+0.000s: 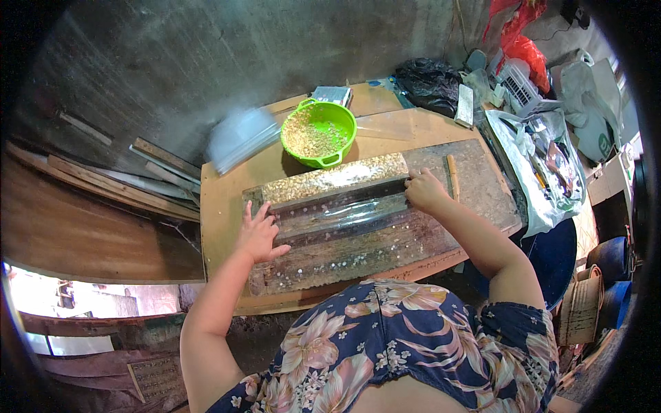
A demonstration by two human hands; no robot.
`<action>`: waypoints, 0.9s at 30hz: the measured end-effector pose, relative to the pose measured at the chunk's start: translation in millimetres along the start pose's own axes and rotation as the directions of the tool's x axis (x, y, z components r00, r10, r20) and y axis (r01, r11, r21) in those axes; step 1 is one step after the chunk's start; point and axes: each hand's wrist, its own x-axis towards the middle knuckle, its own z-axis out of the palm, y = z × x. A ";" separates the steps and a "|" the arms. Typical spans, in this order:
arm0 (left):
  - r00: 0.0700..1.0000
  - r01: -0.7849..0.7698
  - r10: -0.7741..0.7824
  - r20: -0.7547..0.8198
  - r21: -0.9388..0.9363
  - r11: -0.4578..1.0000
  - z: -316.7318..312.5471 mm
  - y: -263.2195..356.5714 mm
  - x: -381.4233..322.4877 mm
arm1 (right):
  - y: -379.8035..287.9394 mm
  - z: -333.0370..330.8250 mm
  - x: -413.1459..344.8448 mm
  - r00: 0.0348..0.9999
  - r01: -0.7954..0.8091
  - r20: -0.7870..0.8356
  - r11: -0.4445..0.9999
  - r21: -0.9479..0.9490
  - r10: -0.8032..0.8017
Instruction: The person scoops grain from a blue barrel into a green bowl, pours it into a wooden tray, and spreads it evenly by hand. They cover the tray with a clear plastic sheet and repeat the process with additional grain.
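Observation:
A long wooden board [459, 227] lies before me on the table. Along its far side runs a flat strip of pale flakes or seeds [310, 181]; part of it shines. A clear plastic sheet [351, 211] stretches along the near side of this strip, glossy and slightly raised. At the sheet's left end my left hand [258, 232] rests with fingers spread, holding nothing. My right hand [426, 191] has curled fingers at the sheet's right end and appears to pinch its edge. Beyond the strip stands a green plastic bowl [338, 134] with two handles, partly filled with similar pale pieces.
A short wooden stick [453, 178] lies right of my right hand. Stacked clear plastic sheets [242, 139] sit left of the bowl. A white plastic bag with tools [542, 165] and a black plastic bag [428, 85] crowd the right. A wall [248, 51] rises behind the table.

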 end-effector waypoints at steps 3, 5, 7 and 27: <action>0.999 0.020 -0.020 -0.040 0.001 1.000 -12.1 11.7 1.5 | -9.0 -5.4 10.2 1.000 -0.026 0.019 0.992 0.125 0.024; 0.993 0.008 -0.010 -0.119 -0.018 1.000 -18.6 30.2 10.4 | -23.8 -5.2 21.2 0.999 -0.035 0.048 0.962 0.270 0.023; 0.994 0.007 -0.023 -0.110 -0.146 0.989 -23.7 48.0 24.9 | -38.9 -4.6 38.6 0.998 -0.025 0.061 0.906 0.422 -0.001; 0.981 -0.121 0.028 -0.190 -0.493 0.862 -17.5 128.7 109.8 | -2.0 67.3 -103.2 0.387 -0.824 0.296 0.184 0.535 0.873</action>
